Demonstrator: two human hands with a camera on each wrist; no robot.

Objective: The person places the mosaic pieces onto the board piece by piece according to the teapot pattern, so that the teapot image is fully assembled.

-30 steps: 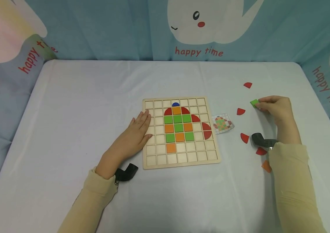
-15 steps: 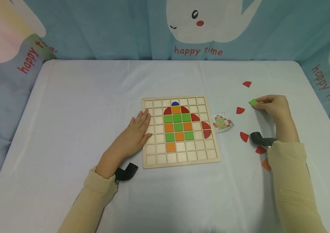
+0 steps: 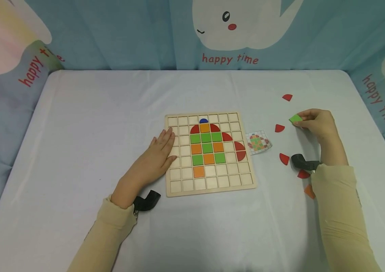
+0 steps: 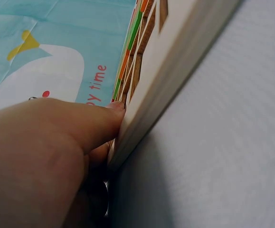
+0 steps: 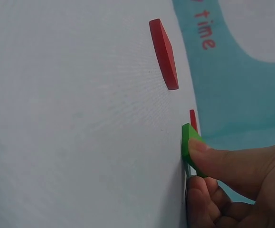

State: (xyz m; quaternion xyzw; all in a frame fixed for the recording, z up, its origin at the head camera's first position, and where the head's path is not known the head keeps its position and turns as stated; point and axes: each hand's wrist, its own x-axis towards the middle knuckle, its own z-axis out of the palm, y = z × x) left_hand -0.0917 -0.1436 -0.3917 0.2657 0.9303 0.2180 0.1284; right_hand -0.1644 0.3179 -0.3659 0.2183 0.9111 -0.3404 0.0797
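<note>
A wooden grid board (image 3: pixel 179 192) lies mid-table, with green, orange, red and blue pieces set in some of its squares. Flat along its left edge rests my left hand (image 3: pixel 153 158), fingers straight; in the left wrist view the thumb (image 4: pixel 94 123) touches the board's rim (image 4: pixel 175 71). To the right of the board, my right hand (image 3: pixel 319 124) pinches a green square tile (image 3: pixel 295 118) between thumb and fingers. The right wrist view shows this green tile (image 5: pixel 186 142) at or just above the cloth; contact cannot be told.
Around the right hand lie loose red quarter-round pieces, among them one farther back (image 3: pixel 287 97) and one nearer the board (image 3: pixel 279 128). An orange tile (image 3: pixel 309 191) sits by the right sleeve. A small pattern card (image 3: pixel 258 142) lies against the board's right edge. Patterned curtains (image 3: pixel 128 34) enclose the table.
The green tile and right hand shift very slightly, and more of the tile shows now. The left hand stays in place on the board. The whole head view drifts a little.
</note>
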